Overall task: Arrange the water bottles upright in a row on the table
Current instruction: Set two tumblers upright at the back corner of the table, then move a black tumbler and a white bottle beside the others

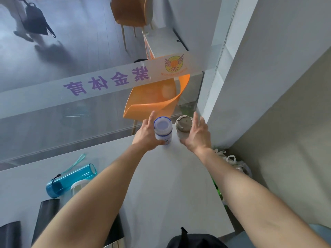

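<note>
A white bottle with a blue-rimmed lid (pixel 163 130) stands upright at the far edge of the white table (pixel 161 176). My left hand (pixel 146 135) is wrapped around its left side. Right beside it stands a beige bottle with a grey-brown lid (pixel 183 125), and my right hand (pixel 197 133) rests against its right side with the fingers stretched out. A blue transparent bottle with a teal strap (pixel 69 179) lies on its side at the table's left. A clear bottle with a white lid (pixel 78 187) lies next to it, partly hidden by my left forearm.
Black cylinders (pixel 46 217) lie at the near left of the table. A glass partition with purple lettering (pixel 107 81) runs behind the table, with an orange chair (pixel 154 99) beyond it. A white wall (pixel 268 68) closes the right side. Bags (pixel 231 160) sit below the table's right edge.
</note>
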The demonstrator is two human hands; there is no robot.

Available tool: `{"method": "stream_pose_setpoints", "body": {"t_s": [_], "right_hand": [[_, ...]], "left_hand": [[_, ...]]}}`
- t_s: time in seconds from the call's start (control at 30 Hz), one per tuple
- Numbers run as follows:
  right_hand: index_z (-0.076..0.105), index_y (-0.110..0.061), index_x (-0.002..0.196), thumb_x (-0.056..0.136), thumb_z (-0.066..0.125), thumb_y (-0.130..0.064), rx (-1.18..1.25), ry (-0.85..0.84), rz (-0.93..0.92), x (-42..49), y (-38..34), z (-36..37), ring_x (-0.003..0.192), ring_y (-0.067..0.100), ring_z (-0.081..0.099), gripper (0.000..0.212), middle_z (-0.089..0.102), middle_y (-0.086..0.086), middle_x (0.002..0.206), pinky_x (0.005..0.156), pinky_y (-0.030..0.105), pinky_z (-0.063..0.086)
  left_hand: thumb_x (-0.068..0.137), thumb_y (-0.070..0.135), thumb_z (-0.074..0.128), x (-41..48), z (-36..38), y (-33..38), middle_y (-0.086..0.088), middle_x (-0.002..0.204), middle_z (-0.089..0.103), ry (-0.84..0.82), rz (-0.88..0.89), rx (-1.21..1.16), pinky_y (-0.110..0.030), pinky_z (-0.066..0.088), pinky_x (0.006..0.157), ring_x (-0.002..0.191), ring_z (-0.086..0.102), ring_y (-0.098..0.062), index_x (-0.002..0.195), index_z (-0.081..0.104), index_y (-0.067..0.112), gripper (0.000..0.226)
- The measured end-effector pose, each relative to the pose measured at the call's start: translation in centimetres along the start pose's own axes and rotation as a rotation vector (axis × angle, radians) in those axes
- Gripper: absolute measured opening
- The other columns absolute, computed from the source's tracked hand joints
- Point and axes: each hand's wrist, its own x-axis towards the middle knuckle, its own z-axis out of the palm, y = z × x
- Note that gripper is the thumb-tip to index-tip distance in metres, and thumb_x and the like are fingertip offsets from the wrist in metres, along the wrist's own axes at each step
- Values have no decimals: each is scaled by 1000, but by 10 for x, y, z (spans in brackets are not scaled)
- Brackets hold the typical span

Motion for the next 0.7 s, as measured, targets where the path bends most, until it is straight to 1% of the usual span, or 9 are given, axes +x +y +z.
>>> {"method": "stream_pose_setpoints", "body": {"t_s": [0.07,0.13,0.17,0.23,0.33,0.4,0.53,0.6,0.7], "right_hand": [[30,-9,160,73,85,-47,53,189,-54,-28,12,10,137,40,44,111,45,20,151,102,52,48],[55,-5,134,77,77,-37,128,347,-140,-57,26,30,115,39,56,69,59,16,123,92,51,50],[61,-8,119,81,73,-32,166,348,-184,-71,31,41,103,37,60,46,62,12,109,87,48,52],[62,-17,91,88,65,-30,209,195,-251,-95,35,57,81,33,64,14,64,4,86,73,42,53],[62,-21,85,91,60,-37,114,-142,-389,-119,18,79,77,32,67,17,67,1,82,65,40,53],[67,-20,100,92,61,-36,61,-314,-530,-137,-8,89,89,32,69,19,69,2,96,73,41,56],[64,-17,130,92,63,-25,-21,-480,-891,-183,-74,116,115,31,63,39,62,6,125,88,45,59],[62,-12,137,88,68,-16,-37,-471,-1109,-203,-100,135,122,34,61,50,62,12,133,96,48,58],[54,-10,150,80,78,-13,-133,-482,-1395,-220,-128,155,141,36,51,74,56,14,151,113,48,48]], "left_hand": [[78,44,95,-17,-1,-24,-5,156,47,28,-72,5,-47,55,102,132,60,-29,171,13,35,125],[86,45,86,-41,1,-57,-2,140,60,60,-147,16,-43,56,99,124,66,-27,160,39,29,89],[90,47,82,-56,3,-73,0,128,67,73,-181,24,-40,58,95,115,70,-25,150,50,28,70],[97,49,77,-91,7,-104,4,110,72,82,-255,30,-32,61,82,94,73,-17,131,60,28,43],[99,55,72,-148,14,-145,5,102,74,104,-418,57,-31,63,81,83,71,-13,112,64,28,31],[96,63,70,-186,17,-170,3,97,75,139,-521,95,-39,65,83,82,70,-15,101,65,29,35],[85,76,70,-254,22,-189,8,80,67,155,-586,157,-37,61,77,75,66,-15,87,60,30,47],[84,68,76,-276,27,-189,9,88,67,168,-528,154,-40,61,81,84,68,-17,92,60,30,41],[85,46,81,-300,31,-192,-1,118,63,386,-482,238,-46,51,103,115,60,-26,120,66,23,44]]}}
